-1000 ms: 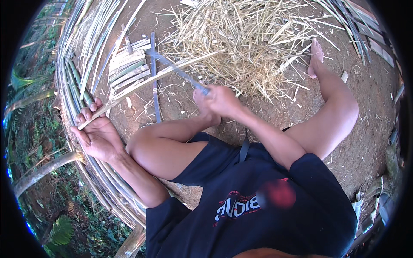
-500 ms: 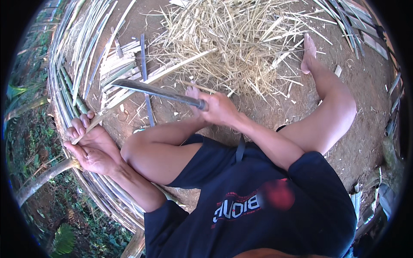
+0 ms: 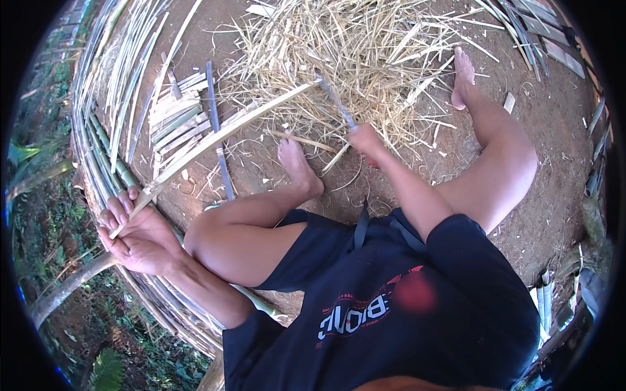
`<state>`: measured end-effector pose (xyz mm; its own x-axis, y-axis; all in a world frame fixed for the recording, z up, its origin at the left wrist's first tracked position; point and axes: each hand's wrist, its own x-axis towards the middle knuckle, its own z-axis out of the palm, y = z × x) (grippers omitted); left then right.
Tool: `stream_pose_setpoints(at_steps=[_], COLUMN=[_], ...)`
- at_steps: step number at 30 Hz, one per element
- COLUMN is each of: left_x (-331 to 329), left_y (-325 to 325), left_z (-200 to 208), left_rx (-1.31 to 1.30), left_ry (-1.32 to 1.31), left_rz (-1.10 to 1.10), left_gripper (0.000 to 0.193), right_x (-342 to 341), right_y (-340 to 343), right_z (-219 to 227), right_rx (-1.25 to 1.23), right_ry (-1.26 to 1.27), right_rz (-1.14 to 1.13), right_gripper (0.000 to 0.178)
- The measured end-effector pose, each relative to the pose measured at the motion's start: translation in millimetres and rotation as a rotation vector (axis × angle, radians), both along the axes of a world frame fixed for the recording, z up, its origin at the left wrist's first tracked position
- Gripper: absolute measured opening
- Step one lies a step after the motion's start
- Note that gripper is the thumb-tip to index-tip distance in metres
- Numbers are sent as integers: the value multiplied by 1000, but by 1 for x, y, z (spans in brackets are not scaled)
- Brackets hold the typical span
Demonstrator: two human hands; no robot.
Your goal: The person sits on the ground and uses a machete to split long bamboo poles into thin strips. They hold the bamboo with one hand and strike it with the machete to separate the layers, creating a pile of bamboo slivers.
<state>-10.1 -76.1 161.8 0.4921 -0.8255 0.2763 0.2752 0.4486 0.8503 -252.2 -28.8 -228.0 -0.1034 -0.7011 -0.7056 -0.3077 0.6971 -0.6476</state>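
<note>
My left hand [image 3: 143,236] grips the near end of a long pale bamboo strip [image 3: 225,135] between thumb and fingers, at the left beside my bent knee. The strip slants up and away to the right, its far end over the shavings. In my right hand [image 3: 365,142] is the handle of a long-bladed knife [image 3: 336,102], fingers wrapped round it. The blade points away and a little left, its tip at the strip's far end; whether they touch I cannot tell.
A heap of straw-like shavings [image 3: 352,58] lies ahead. At the left are stacked short bamboo pieces [image 3: 179,120], a dark flat bar [image 3: 218,124] and long thin strips [image 3: 137,72]. My bare feet [image 3: 293,156] flank the heap. Bamboo poles [image 3: 173,303] edge the ground at left.
The knife has swung from across the strip's middle out to its far end, my right hand moving forward and right. My left hand stays almost in place, still holding the strip.
</note>
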Motion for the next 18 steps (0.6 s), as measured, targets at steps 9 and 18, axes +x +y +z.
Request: stream_pose_setpoints(at_steps=[9, 18], left_x=[22, 8], left_y=[-4, 5], left_z=[-7, -4], left_rx=[-141, -88], left_ry=[37, 5], left_rz=[-287, -124], left_gripper=[53, 51], right_x=[55, 51], right_y=[-5, -1], right_z=[120, 139], right_rx=[-425, -383], right_ry=[-206, -109], right_rz=[139, 198], right_gripper=[26, 22])
